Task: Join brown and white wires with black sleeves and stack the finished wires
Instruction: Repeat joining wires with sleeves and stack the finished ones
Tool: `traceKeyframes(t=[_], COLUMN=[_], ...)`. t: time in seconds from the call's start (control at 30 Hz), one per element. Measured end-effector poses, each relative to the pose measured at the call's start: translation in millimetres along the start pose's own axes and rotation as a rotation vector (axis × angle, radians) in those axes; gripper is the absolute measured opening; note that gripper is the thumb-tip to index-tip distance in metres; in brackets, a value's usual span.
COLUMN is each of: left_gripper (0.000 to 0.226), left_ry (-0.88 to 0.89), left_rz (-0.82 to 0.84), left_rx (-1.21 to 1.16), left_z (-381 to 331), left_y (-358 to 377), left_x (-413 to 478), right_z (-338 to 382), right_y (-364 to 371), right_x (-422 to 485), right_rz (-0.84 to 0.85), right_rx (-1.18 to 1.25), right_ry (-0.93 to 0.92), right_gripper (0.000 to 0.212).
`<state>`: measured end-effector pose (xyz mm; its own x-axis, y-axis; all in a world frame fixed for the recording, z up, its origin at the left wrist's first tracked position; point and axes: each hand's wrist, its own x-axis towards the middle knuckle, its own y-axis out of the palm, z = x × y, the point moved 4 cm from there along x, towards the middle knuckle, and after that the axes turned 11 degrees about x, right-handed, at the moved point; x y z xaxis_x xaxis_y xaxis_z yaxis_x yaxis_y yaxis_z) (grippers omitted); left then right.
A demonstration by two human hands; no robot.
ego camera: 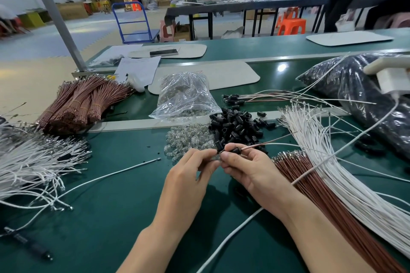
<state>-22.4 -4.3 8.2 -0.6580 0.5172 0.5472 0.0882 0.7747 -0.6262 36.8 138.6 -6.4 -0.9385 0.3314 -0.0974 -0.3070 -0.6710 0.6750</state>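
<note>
Green table [111, 228] fills the lower frame. Big black bag [355, 86] sits at 2 o'clock. Loose white wire bundle [346, 175] fans from 3 down to 5 o'clock, with a brown wire bundle [321, 190] touching its left side. Second white wire heap [28, 162] is at 9 o'clock. Tied brown wire bunches [79, 104] lie at 10 o'clock. Clear plastic bag [184, 95] is at 12 o'clock. The sleeve pile [235, 124] lies just below and right of it, touching a pile of small clear glass parts [186, 139] on its left. Finished wires [255, 96] are stacked at 1 o'clock, sleeved ends pointing left, tails toward the black bag.

Both hands are centre frame, raised off the table, fingertips nearly touching. Right hand [246, 168] pinches a black sleeve [235, 150] between thumb and forefinger. A brown wire [266, 144] and a white wire [288, 143] leave the sleeve's right end toward 3 o'clock. Left hand [190, 175] has thumb and forefinger pinched at the sleeve's left tip, other fingers curled. Cannot tell what else sits between those fingertips.
</note>
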Motion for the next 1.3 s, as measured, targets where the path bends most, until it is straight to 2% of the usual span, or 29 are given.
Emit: traceKeyframes(t=[0.1,0.37,0.57,0.73,0.87,1.3], left_gripper=[0.016,0.012,0.009,0.009,0.009,0.010], left_ry=[0.006,0.014,-0.003,-0.042,-0.044,-0.067], left_rz=[-0.007,-0.020,-0.081,-0.136,-0.107,-0.105], left_rx=[-0.015,-0.009,-0.016,-0.034,-0.046,-0.124], left_z=[1,-1,-1,3,2,6], left_y=[0,0,-5,-11,-7,-5], left_x=[-1,-1,1,2,2,1], right_z=[0,0,-1,2,1,4], right_y=[0,2,4,0,2,5], right_x=[0,-2,-1,0,-1,-2], right_rz=[-0.012,0.006,0.002,-0.120,-0.076,-0.018], right_rx=[0.003,-0.007,0.032,0.085,0.073,0.083], right_ry=[0.002,0.019,0.021,0.007,0.003,0.022], right_gripper=[0.021,0.015,0.052,0.043,0.025,0.020])
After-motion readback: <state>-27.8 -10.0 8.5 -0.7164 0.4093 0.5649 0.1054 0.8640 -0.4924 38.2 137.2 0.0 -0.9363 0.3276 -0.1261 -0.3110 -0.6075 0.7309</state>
